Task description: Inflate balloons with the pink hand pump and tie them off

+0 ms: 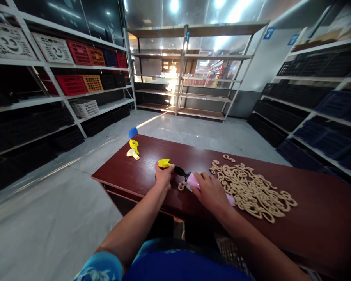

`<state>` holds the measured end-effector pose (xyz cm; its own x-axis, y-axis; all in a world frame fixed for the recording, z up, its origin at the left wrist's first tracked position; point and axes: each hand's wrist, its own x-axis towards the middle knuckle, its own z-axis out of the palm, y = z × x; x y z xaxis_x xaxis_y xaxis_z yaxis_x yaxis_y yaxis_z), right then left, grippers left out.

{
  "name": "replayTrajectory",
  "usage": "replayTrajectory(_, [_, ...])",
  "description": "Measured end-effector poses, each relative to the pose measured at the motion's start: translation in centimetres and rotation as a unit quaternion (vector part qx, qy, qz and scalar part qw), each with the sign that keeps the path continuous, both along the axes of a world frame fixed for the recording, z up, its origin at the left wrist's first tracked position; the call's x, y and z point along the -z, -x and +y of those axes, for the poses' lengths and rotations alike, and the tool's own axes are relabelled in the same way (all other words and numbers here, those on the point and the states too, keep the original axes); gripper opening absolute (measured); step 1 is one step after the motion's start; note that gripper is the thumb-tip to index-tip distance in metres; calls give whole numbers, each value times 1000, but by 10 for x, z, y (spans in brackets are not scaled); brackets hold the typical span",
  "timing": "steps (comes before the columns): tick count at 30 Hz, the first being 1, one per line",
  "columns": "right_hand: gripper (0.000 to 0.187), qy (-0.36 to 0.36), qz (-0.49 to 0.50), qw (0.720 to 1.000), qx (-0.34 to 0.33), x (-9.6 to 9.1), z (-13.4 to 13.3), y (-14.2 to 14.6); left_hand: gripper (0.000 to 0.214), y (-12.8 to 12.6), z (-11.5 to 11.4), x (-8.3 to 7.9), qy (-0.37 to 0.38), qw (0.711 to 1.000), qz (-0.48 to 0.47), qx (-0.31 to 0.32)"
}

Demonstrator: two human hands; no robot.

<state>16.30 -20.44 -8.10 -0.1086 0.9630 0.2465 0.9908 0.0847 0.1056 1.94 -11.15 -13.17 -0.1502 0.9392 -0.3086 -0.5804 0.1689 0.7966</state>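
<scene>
My left hand (163, 177) is closed on a yellow balloon (164, 163), pinching it near its neck; it looks limp. My right hand (210, 191) wraps round a pink hand pump (193, 180), whose black tapered nozzle (179, 171) points toward my left fingers. Whether the nozzle sits inside the balloon is hidden. Just below the nozzle, a small beige curved piece (181, 186) lies on the table. Right of my right hand spreads a pile of beige S-shaped and looped pieces (251, 189).
On the left end of the dark red table (119, 173) lie another yellow balloon (133, 146) and a cream one (132, 153), with a round blue object (133, 132) at the corner. Shelves with crates (78, 52) line both sides; a bare rack (181, 70) stands behind.
</scene>
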Motion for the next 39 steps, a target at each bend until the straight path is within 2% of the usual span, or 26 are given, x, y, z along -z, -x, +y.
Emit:
replayTrajectory(2, [42, -10, 9, 1000, 6, -1, 2, -4, 83, 3, -6, -1, -7, 1000, -1, -21])
replayTrajectory(4, [41, -24, 18, 1000, 8, -3, 3, -6, 65, 6, -10, -4, 20, 999, -16, -34])
replayTrajectory(5, [41, -30, 21, 999, 6, -5, 3, -6, 52, 8, -11, -6, 47, 998, -36, -18])
replayTrajectory(7, [41, -40, 23, 999, -7, -8, 3, -4, 29, 9, -7, -13, 104, 987, -101, 67])
replayTrajectory(9, [42, -42, 21, 999, -24, -10, 2, 1, 29, 7, 3, -21, 119, 963, -186, 153])
replayTrajectory(10, [43, -41, 21, 998, -34, -10, 1, 3, 30, 5, 8, -25, 108, 955, -223, 164])
replayTrajectory(12, [45, -33, 23, 998, -54, -9, 1, 6, 30, 1, 19, -29, 78, 952, -269, 127])
replayTrajectory(15, [59, -9, 32, 997, -73, -6, 3, 3, 38, -5, 30, -30, 65, 961, -266, 37])
replayTrajectory(17, [70, 15, 36, 998, -51, -5, 6, -3, 41, -8, 34, -32, 40, 966, -256, 16])
replayTrajectory(19, [67, 47, 40, 998, -11, -5, 12, -9, 41, -9, 39, -39, 4, 968, -249, 11])
replayTrajectory(23, [32, 63, 59, 996, 32, -12, 21, -24, 38, 4, 59, -70, -42, 976, -212, 5])
replayTrajectory(27, [29, 46, 79, 995, 29, -20, 22, -46, 33, 35, 87, -110, -75, 981, -175, -28])
replayTrajectory(30, [29, 36, 85, 995, 25, -19, 23, -57, 32, 50, 97, -127, -95, 980, -170, -34])
replayTrajectory(33, [31, 32, 84, 995, 39, -14, 30, -52, 33, 40, 89, -123, -112, 977, -179, -31])
replayTrajectory(39, [32, 33, 78, 996, 25, -11, 44, -17, 37, -12, 55, -87, -95, 976, -195, 9])
